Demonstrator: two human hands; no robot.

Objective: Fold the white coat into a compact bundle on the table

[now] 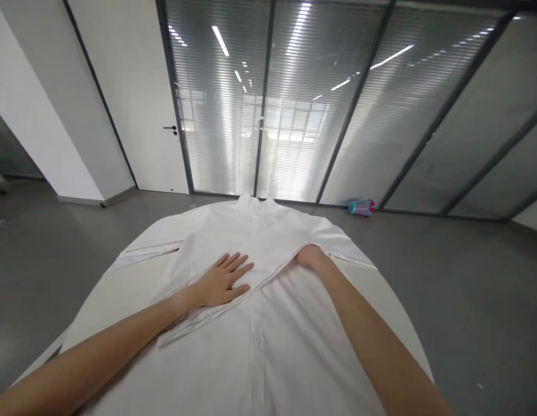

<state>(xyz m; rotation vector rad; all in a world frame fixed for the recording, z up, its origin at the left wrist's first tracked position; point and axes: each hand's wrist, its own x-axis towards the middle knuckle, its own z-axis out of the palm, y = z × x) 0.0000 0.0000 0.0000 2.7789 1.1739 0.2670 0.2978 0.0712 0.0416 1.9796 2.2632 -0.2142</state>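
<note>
A white button-front shirt (277, 329) lies spread on a round white table (381, 294), its collar (253, 201) at the far edge. A band of its white cloth (272, 245) crosses the front diagonally, from upper right down to lower left. My left hand (223, 280) rests flat on this band with fingers spread. At the band's right side, my right hand (310, 256) reaches in beneath the cloth edge. The cloth hides its fingers, so I cannot see whether they grip anything.
Beyond the table, a glass partition (294, 115) with blinds runs along the room. A white door (151, 133) with a dark handle stands left of it, beside a white pillar (56, 110). On the grey floor (463, 277), a teal and pink cylindrical thing (361, 208) lies near the partition.
</note>
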